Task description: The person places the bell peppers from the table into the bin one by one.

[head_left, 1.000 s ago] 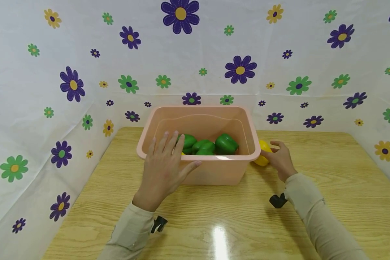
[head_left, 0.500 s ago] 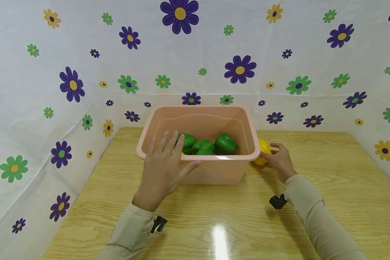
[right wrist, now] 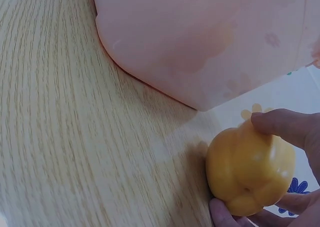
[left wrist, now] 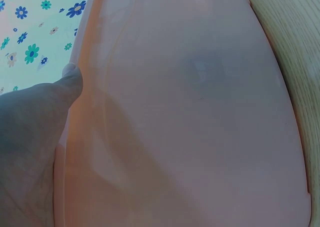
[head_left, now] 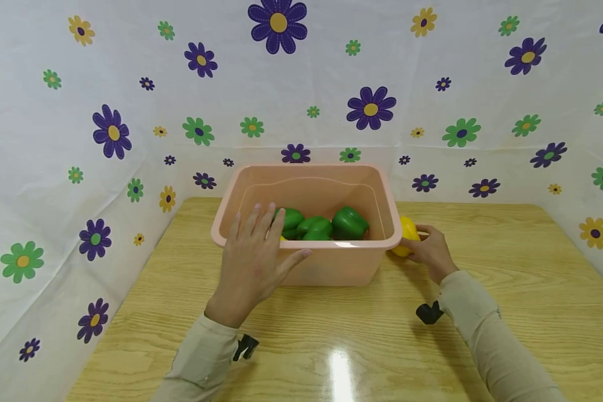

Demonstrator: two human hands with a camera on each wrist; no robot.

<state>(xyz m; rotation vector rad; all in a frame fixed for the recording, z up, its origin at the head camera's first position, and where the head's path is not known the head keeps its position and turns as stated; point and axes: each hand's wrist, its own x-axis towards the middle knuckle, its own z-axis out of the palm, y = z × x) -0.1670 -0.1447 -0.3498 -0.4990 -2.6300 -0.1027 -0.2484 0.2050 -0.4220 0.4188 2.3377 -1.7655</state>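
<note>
A pink plastic bin (head_left: 326,262) stands on the table with several green bell peppers (head_left: 350,223) inside. A bit of yellow shows behind the front rim, mostly hidden. Spread fingers of my left hand (head_left: 251,268) lie over the bin's front left rim, and in the left wrist view the thumb touches the rim. To the right of the bin, my right hand (head_left: 432,251) holds a yellow bell pepper (right wrist: 245,169) between thumb and fingers. That pepper is low by the tabletop; whether it touches the wood I cannot tell. In the head view the rim hides part of it.
The wooden table (head_left: 301,335) extends around the bin. A white flowered cloth (head_left: 311,72) hangs behind the table and along its sides. Dark wrist mounts (head_left: 429,312) stick out from both sleeves.
My right hand's fingers have settled slightly more around the yellow bell pepper. The left hand and the bin have stayed in place.
</note>
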